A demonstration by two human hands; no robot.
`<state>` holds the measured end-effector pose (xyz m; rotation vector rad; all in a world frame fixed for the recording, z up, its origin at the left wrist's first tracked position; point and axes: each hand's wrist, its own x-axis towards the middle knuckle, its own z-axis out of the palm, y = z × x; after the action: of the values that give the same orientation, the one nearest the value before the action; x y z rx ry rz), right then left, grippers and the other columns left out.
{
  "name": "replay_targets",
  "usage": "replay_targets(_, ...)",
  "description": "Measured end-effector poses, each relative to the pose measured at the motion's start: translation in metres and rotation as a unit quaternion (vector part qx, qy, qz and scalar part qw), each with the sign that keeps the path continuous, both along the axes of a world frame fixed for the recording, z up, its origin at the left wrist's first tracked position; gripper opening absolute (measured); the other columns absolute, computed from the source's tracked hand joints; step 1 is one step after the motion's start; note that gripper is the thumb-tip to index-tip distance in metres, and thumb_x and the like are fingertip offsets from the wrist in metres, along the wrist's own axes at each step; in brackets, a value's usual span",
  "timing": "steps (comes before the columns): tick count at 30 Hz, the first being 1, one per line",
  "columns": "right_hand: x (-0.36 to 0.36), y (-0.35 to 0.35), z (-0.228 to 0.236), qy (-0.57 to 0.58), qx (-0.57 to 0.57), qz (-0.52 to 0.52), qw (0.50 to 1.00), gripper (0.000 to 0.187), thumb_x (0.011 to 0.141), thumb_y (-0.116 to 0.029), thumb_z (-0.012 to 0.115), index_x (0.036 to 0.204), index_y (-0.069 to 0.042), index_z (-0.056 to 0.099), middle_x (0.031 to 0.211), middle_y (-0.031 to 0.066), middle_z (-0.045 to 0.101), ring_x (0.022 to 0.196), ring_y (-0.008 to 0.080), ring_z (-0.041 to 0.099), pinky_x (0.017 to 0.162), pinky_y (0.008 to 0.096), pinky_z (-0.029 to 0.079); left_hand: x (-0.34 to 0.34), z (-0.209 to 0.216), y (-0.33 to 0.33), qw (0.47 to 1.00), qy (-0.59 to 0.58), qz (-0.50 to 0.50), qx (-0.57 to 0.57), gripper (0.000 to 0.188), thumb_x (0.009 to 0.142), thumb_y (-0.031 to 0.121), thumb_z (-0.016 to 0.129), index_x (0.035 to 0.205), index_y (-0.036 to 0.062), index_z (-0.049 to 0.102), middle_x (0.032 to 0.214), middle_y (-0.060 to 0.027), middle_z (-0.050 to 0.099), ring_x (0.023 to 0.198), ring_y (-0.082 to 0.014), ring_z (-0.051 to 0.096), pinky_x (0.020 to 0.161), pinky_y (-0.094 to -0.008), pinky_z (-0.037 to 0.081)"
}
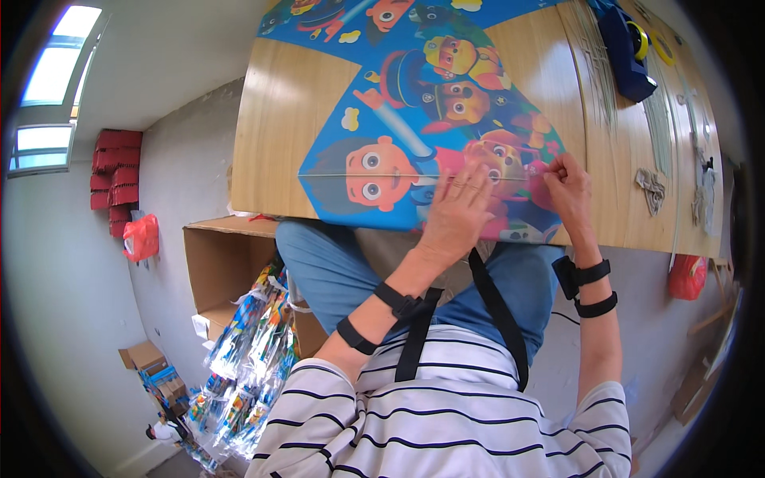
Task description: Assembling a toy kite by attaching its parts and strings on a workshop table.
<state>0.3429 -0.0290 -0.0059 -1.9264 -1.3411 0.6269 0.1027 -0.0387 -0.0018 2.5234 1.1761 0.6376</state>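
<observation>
A blue kite sheet point(339, 155) printed with cartoon figures lies on the wooden table, its near edge reaching my lap. Across it from left to right runs a thin pale rod point(335, 174). My left hand point(458, 211) rests flat on the sheet and over the rod, fingers stretched out. At the sheet's right edge, my right hand point(570, 191) is closed in a pinch at the rod's right end. The fingertips partly hide what is between them. Dark straps circle both wrists and forearms.
Thin rods point(588, 68) lie along the table's right side, near a dark blue tape dispenser point(625, 56) and yellow-handled scissors point(661, 48). A small tangled bundle point(651, 191) sits nearer. Left of my knees stands an open cardboard box point(209, 267) with colourful packaged goods point(251, 342).
</observation>
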Motion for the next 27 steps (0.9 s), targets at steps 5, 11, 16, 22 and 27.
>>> replay_targets(5, 0.0, 0.0, 0.002, 0.007, -0.002, 0.001, 1.0, 0.009, 0.075, -0.003, 0.064, 0.082, -0.002, 0.059, 0.064, 0.008, 0.055, 0.06, 0.0187, 0.054, 0.058, 0.0331, 0.045, -0.07, -0.003, 0.018, 0.987, -0.039, 0.154, 0.015, 0.035, 0.082, 0.015, 0.067, 0.113, -0.0008, 0.061, 0.123, -0.0178, 0.06, 0.12, -0.0356, 0.052, 0.1, -0.0486, 0.039)
replay_targets(11, 0.001, 0.0, 0.001, 0.01, 0.005, 0.006, 1.0, 0.009, 0.075, -0.002, 0.063, 0.082, -0.002, 0.059, 0.063, 0.0069, 0.053, 0.059, 0.0165, 0.052, 0.057, 0.0322, 0.044, -0.178, 0.002, 0.035, 0.923, -0.074, 0.377, 0.039, 0.02, 0.081, 0.007, 0.067, 0.099, -0.0005, 0.064, 0.1, -0.0165, 0.065, 0.096, -0.0342, 0.06, 0.085, -0.0415, 0.048)
replay_targets(16, 0.005, 0.001, -0.003, 0.004, -0.006, 0.009, 1.0, 0.008, 0.075, -0.002, 0.063, 0.082, -0.002, 0.059, 0.063, 0.0066, 0.053, 0.059, 0.0154, 0.052, 0.056, 0.0319, 0.044, -0.239, -0.004, 0.046, 0.824, -0.173, 0.538, -0.033, 0.016, 0.079, 0.008, 0.07, 0.09, -0.0013, 0.064, 0.083, -0.0102, 0.065, 0.078, -0.0219, 0.062, 0.074, -0.0348, 0.049)
replay_targets(22, 0.002, 0.001, 0.0, 0.002, -0.002, 0.008, 1.0, 0.008, 0.075, -0.002, 0.063, 0.082, -0.001, 0.059, 0.063, 0.0071, 0.054, 0.058, 0.016, 0.053, 0.057, 0.0318, 0.045, -0.25, -0.007, 0.063, 0.811, -0.17, 0.552, -0.097, 0.016, 0.08, 0.012, 0.072, 0.086, -0.0001, 0.064, 0.079, -0.0075, 0.064, 0.074, -0.0177, 0.06, 0.07, -0.032, 0.048)
replay_targets(27, 0.002, 0.0, 0.004, -0.003, -0.027, -0.001, 1.0, 0.008, 0.076, -0.003, 0.063, 0.083, -0.001, 0.06, 0.064, 0.0098, 0.057, 0.059, 0.0182, 0.055, 0.057, 0.0328, 0.046, -0.245, -0.018, 0.07, 0.802, -0.152, 0.569, -0.103, 0.023, 0.078, 0.021, 0.075, 0.085, 0.0015, 0.066, 0.077, -0.008, 0.066, 0.072, -0.0198, 0.062, 0.07, -0.0337, 0.049)
